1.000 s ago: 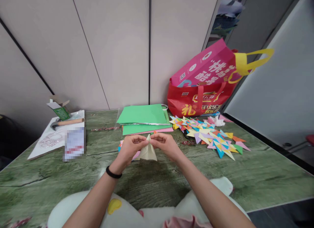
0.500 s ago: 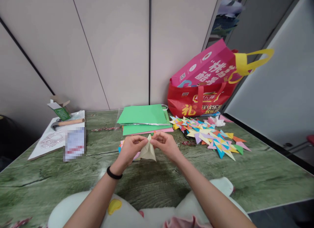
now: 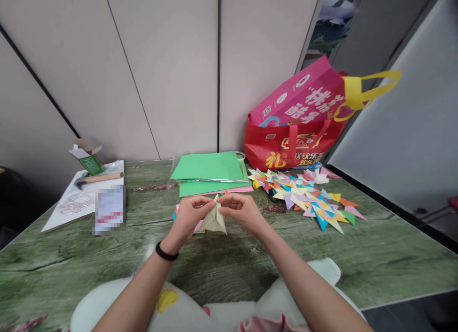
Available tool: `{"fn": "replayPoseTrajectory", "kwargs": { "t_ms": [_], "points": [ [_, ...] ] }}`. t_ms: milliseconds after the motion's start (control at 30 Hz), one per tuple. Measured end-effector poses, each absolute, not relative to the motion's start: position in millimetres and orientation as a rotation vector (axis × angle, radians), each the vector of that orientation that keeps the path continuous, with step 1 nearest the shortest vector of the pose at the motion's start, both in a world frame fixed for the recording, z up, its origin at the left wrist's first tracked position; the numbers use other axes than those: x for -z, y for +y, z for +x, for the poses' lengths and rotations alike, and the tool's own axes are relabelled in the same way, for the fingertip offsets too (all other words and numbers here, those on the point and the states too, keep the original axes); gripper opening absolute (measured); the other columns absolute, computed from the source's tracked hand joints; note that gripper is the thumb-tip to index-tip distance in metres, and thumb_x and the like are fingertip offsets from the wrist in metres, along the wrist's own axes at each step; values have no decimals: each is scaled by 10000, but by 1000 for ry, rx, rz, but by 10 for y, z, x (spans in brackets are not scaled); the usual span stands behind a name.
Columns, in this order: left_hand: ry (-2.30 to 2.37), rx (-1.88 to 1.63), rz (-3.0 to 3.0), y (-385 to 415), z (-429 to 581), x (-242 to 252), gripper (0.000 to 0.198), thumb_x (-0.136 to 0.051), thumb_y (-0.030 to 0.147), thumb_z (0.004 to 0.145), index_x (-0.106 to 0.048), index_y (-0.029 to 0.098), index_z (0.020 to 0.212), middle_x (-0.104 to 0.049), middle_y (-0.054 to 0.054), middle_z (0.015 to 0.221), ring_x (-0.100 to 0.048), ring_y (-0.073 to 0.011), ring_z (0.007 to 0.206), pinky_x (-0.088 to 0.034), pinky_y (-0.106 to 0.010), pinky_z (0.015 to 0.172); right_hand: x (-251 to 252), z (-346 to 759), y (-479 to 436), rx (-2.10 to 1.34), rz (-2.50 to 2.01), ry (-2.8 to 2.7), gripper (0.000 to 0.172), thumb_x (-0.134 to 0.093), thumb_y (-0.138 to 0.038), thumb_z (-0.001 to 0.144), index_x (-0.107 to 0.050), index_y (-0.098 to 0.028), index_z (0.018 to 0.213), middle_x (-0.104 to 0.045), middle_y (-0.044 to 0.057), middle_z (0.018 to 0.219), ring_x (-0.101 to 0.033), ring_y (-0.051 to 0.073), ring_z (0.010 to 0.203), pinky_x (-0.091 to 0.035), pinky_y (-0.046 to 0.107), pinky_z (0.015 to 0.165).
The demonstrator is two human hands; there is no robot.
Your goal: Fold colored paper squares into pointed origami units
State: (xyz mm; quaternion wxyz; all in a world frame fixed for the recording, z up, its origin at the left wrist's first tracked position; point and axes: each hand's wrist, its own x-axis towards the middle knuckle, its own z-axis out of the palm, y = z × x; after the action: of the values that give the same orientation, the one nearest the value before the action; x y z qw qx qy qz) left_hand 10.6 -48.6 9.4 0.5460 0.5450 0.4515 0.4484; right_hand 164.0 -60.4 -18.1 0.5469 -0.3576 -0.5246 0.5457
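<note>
A pale cream folded paper piece (image 3: 214, 220) with a pointed top is held above the green wood-grain table (image 3: 107, 255). My left hand (image 3: 189, 217) pinches its upper left side, fingers closed, a black band on the wrist. From the right, my right hand (image 3: 240, 210) pinches the same tip, fingers closed. Just behind my hands lies a stack of green and pink paper sheets (image 3: 209, 172). A few colored paper bits (image 3: 177, 212) peek out under my left hand.
A spread of several colorful folded paper stars (image 3: 304, 196) lies right of my hands. Behind it a red and pink shopping bag (image 3: 300, 127) leans on the wall. At far left, a white sheet (image 3: 64, 203) carries a hammer (image 3: 96, 178) and a small green box (image 3: 88, 160).
The folded paper has tilted slightly and my fingers have shifted a little at its tip. Both hands stay in the same place.
</note>
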Motion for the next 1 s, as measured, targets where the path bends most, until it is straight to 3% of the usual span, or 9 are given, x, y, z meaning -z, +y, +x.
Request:
{"fn": "replayPoseTrajectory", "kwargs": {
  "t_ms": [600,833,1000],
  "points": [
    [1078,-1032,1494,-472,72,-65,208,-701,306,600,-667,108,649,-630,-37,594,-540,-120,531,-441,-214,494,193,1632,-605,-1278,-892,-1249,218,-734,-215,559,-691,-167,767,-665,3,696,-599,115,629,-477,256,647],
    [976,-916,1519,-452,33,-69,245,-712,295,590,-659,129,762,-676,-38,714,-594,-140,615,-455,-230,565,194,1635,-594,-1196,-913,-1275,232,-741,-246,559,-684,-166,768,-653,10,687,-578,114,607,-468,249,609],
    [989,-850,1412,-447,23,-55,376,-734,294,560,-624,115,873,-641,-4,562,-540,-107,475,-380,-198,456,208,1647,-587,-1169,-917,-1293,224,-740,-249,565,-687,-172,768,-651,12,704,-574,117,626,-466,253,617]
  ]
}}
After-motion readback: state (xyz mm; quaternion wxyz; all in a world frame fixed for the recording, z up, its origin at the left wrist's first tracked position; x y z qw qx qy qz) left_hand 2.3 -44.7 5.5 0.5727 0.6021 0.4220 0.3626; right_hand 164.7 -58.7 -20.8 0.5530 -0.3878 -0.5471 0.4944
